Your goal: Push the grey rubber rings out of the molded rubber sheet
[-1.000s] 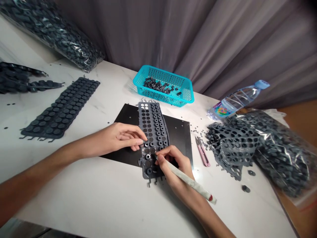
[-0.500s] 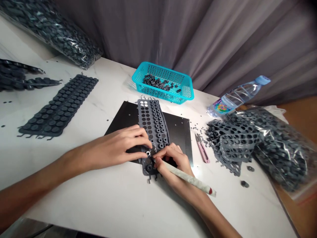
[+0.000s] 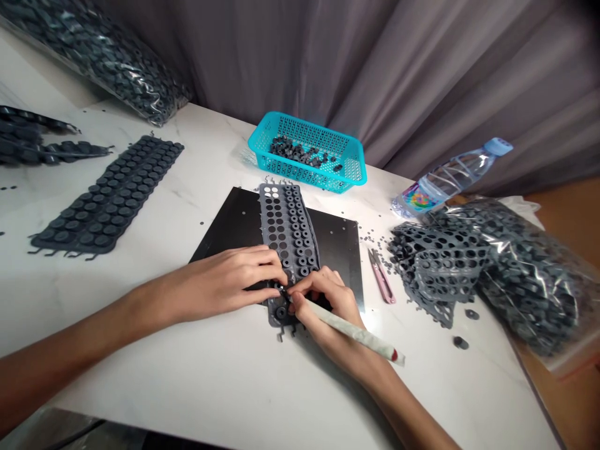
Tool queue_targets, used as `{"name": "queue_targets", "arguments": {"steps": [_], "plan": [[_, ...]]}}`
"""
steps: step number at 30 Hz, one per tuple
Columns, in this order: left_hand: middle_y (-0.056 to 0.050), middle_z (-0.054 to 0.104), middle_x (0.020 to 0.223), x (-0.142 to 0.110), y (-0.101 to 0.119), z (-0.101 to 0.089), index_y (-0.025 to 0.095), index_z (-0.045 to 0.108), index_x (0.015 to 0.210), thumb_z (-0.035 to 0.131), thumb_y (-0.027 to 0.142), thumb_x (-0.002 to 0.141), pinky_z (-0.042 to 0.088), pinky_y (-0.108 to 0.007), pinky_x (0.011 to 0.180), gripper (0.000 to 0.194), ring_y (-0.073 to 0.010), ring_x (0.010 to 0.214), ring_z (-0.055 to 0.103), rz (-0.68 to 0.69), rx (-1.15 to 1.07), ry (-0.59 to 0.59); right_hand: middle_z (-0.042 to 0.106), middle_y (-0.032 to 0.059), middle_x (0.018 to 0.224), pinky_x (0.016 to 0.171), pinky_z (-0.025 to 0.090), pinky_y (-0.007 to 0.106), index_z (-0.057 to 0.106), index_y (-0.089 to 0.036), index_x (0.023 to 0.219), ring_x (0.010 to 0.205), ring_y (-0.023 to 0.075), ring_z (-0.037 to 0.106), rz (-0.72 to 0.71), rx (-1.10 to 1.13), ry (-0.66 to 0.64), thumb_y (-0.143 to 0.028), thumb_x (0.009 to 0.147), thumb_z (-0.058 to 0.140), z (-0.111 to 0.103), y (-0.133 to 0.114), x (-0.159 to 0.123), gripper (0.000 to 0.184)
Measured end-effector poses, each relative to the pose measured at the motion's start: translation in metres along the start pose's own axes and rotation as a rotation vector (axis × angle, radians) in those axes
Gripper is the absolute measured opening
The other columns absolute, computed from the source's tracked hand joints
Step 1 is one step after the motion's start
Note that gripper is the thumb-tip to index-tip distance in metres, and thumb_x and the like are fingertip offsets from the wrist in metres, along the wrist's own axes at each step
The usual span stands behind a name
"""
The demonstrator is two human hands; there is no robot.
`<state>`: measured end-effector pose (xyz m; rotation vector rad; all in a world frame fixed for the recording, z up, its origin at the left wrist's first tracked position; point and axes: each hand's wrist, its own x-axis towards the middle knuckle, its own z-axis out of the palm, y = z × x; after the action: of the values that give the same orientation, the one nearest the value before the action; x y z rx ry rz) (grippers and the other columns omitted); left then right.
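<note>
A dark grey rubber sheet (image 3: 276, 220) with rows of round holes and raised rings lies lengthwise on a flat black plate (image 3: 225, 231). My left hand (image 3: 239, 278) comes in from the left, thumb and fingertips closed on the sheet's near part around one of its round pieces. From the right, my right hand (image 3: 328, 306) grips a slim pen-like tool (image 3: 359, 334), wrapped in whitish material with a red spot near its rear end. Its tip meets the sheet beside my left fingertips; the exact contact is hidden by fingers.
A turquoise basket (image 3: 307, 180) of small dark pieces stands behind the plate. To the right are pink thread snips (image 3: 382, 278), a water bottle (image 3: 445, 178), holed rubber scraps (image 3: 440, 265) and a bag of parts (image 3: 529, 281). Another studded sheet (image 3: 110, 194) and bag (image 3: 117, 69) lie left.
The whole view has shifted slightly. My left fingers have closed a little further over the ring piece, covering more of it; the tool's rear end has swung slightly left and up.
</note>
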<state>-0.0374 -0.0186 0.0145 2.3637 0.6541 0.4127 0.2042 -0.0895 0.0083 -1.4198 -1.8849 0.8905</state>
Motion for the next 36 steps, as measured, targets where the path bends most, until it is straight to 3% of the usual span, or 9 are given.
{"name": "queue_targets", "arguments": {"steps": [19, 24, 28, 31, 35, 36], "plan": [[-0.004, 0.074, 0.115, 0.001, -0.003, -0.002, 0.022, 0.072, 0.115, 0.060, 0.028, 0.108, 0.049, -0.032, 0.096, 0.015, -0.0212, 0.109, 0.066, 0.020, 0.037, -0.001, 0.069, 0.0021, 0.083, 0.080, 0.043, 0.039, 0.070, -0.025, 0.082, 0.087, 0.0238, 0.058, 0.042, 0.020, 0.005, -0.021, 0.095, 0.062, 0.000, -0.004, 0.001, 0.016], [-0.004, 0.076, 0.113, 0.002, -0.005, -0.001, 0.023, 0.075, 0.117, 0.061, 0.029, 0.108, 0.051, -0.031, 0.095, 0.018, -0.0208, 0.108, 0.067, 0.024, 0.029, 0.030, 0.068, 0.0009, 0.082, 0.081, 0.042, 0.039, 0.070, -0.025, 0.084, 0.082, 0.0222, 0.057, -0.015, -0.041, 0.019, -0.022, 0.097, 0.062, 0.000, -0.002, 0.001, 0.015], [-0.006, 0.077, 0.111, 0.001, 0.000, 0.008, 0.023, 0.077, 0.110, 0.054, 0.024, 0.110, 0.049, -0.037, 0.104, 0.023, -0.0219, 0.106, 0.069, 0.076, 0.093, 0.072, 0.068, 0.0005, 0.080, 0.083, 0.041, 0.041, 0.069, -0.025, 0.088, 0.079, 0.0219, 0.059, -0.115, -0.126, 0.044, -0.019, 0.095, 0.063, 0.003, 0.000, 0.000, 0.011], [-0.006, 0.077, 0.107, 0.002, 0.008, 0.006, 0.021, 0.075, 0.104, 0.054, 0.028, 0.110, 0.052, -0.035, 0.099, 0.023, -0.0204, 0.100, 0.069, -0.017, -0.016, 0.206, 0.068, 0.0009, 0.079, 0.086, 0.040, 0.043, 0.067, -0.024, 0.087, 0.078, 0.0216, 0.060, -0.170, -0.213, 0.084, -0.014, 0.092, 0.061, 0.007, 0.001, -0.001, 0.012], [-0.003, 0.072, 0.095, 0.005, 0.010, -0.022, 0.019, 0.072, 0.101, 0.069, 0.038, 0.101, 0.056, -0.026, 0.076, 0.019, -0.0160, 0.083, 0.067, -0.295, -0.277, 0.564, 0.069, 0.0009, 0.079, 0.085, 0.039, 0.042, 0.069, -0.024, 0.086, 0.077, 0.0211, 0.058, -0.120, -0.152, 0.085, -0.018, 0.094, 0.063, 0.007, 0.001, -0.003, 0.012], [-0.003, 0.071, 0.094, 0.005, 0.008, -0.030, 0.019, 0.072, 0.102, 0.071, 0.039, 0.100, 0.056, -0.025, 0.074, 0.020, -0.0156, 0.082, 0.066, -0.323, -0.316, 0.596, 0.070, 0.0007, 0.079, 0.085, 0.039, 0.041, 0.070, -0.024, 0.086, 0.076, 0.0211, 0.058, -0.095, -0.110, 0.072, -0.020, 0.095, 0.063, 0.006, 0.000, -0.003, 0.012]]}}
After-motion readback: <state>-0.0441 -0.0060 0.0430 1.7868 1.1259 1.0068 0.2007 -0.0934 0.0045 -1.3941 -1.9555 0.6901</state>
